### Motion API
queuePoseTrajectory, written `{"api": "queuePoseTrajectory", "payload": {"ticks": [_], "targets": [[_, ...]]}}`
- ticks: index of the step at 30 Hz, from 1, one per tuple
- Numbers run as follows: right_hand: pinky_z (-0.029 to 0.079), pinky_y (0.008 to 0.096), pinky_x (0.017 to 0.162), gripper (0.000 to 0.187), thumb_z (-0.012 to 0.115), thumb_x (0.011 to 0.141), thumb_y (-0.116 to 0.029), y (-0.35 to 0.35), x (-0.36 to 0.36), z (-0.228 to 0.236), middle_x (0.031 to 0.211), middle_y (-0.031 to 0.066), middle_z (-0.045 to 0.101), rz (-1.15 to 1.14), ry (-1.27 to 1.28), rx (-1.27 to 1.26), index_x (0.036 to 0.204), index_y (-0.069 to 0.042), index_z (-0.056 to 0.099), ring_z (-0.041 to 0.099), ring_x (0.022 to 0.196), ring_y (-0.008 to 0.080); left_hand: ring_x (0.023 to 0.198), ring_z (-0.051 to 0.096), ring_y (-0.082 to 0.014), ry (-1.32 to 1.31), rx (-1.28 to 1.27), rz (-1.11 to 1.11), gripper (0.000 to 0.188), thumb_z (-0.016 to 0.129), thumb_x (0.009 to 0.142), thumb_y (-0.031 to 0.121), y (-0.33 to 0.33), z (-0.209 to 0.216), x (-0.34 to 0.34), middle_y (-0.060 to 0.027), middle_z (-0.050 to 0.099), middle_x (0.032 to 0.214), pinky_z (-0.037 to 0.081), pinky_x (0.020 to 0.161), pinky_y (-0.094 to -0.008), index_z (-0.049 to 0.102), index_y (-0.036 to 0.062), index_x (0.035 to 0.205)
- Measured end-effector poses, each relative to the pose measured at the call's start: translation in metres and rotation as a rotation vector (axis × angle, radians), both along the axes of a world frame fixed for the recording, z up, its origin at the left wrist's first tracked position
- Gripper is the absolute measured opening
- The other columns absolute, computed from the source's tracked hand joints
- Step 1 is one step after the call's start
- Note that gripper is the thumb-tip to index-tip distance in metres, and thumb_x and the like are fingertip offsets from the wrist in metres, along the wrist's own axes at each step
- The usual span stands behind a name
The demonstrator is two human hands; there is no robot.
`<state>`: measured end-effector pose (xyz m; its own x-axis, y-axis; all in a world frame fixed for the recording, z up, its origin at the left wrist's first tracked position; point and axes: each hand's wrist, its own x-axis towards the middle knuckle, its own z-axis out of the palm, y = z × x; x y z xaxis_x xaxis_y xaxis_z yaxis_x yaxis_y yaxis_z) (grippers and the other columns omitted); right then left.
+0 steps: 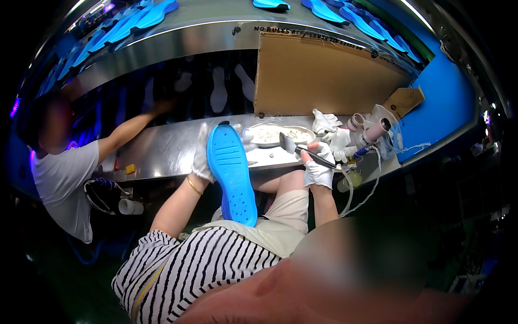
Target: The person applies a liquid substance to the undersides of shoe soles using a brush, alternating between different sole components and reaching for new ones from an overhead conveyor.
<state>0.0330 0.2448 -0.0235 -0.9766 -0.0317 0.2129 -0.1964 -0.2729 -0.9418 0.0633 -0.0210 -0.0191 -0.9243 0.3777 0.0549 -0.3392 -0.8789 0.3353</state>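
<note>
Far left, a co-worker (65, 175) in a white shirt sat at the steel bench (162, 146), one arm stretched toward the dark slot behind it; that hand was too dim to read. Above, blue soles (129, 24) lay bunched on the upper shelf (216, 15). A white cup (131, 206) was below the bench edge, a small yellow block (130, 168) on the bench near that edge. Pale sole shapes (218, 90) showed in the slot.

The left hand (202, 157), in a white glove, with a yellow bangle (195, 187) at the wrist, was partly closed around the blue sole (232, 173), gripping from behind; fingertips showed past the right edge, thumb position couldn't be told. The sole was held up, tilted, in front of the bench, holed end toward the lap.

Just right of it, a shallow white tray (270, 128) lay on the bench. The brush (290, 144) had its head over the tray's near side. The right hand (319, 171), gloved with some fingertips bare, was curled closed on the black handle.

Behind stood a big cardboard sheet (334, 75). Further right: loose white gloves (326, 123), a pink bottle (377, 130), a clear plastic bag (396, 129), white tubing (371, 189), then a blue panel (450, 102).
</note>
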Motion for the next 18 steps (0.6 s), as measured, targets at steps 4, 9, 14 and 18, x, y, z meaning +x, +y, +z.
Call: {"api": "queuePoseTrajectory", "payload": {"ticks": [4,9,14,18], "targets": [[0.046,0.0212,0.064,0.024,0.064,0.076,0.006,-0.007,0.006,0.023,0.082,0.0034,0.058,0.034,0.026,0.084,0.093,-0.006,0.052,0.056,0.070,0.0085,0.118,0.045,-0.0433,-0.096,-0.034,-0.042,0.089,0.032,0.079,0.076,0.015,-0.017,0.013,-0.0229,0.043,0.132,0.036,0.097,-0.0613,0.033,0.0094,0.137],[0.047,0.0207,0.058,0.024,0.066,0.076,0.006,-0.050,0.001,0.047,0.074,0.0043,0.059,0.157,0.229,0.063,0.092,-0.003,0.051,0.058,0.064,0.0082,0.113,0.051,-0.0407,-0.008,0.251,0.032,0.084,0.037,0.080,0.074,0.042,-0.013,-0.005,-0.0196,0.048,0.127,0.045,0.093,-0.0522,0.036,0.0110,0.135],[0.048,0.0212,0.060,0.021,0.065,0.076,0.006,-0.061,-0.009,0.049,0.075,0.0047,0.060,0.008,0.359,0.211,0.090,-0.003,0.053,0.058,0.065,0.0082,0.109,0.055,-0.0298,-0.091,-0.143,0.215,0.084,0.037,0.079,0.075,0.068,-0.002,-0.001,-0.0162,0.050,0.126,0.048,0.092,-0.0443,0.038,0.0114,0.134],[0.048,0.0217,0.063,0.020,0.068,0.074,0.004,-0.075,0.002,0.041,0.077,0.0054,0.062,0.039,0.399,0.215,0.088,-0.003,0.055,0.060,0.068,0.0097,0.113,0.052,-0.0281,-0.106,-0.205,0.244,0.084,0.037,0.079,0.075,0.069,-0.017,-0.009,-0.0153,0.048,0.128,0.047,0.094,-0.0415,0.037,0.0115,0.135]]}}
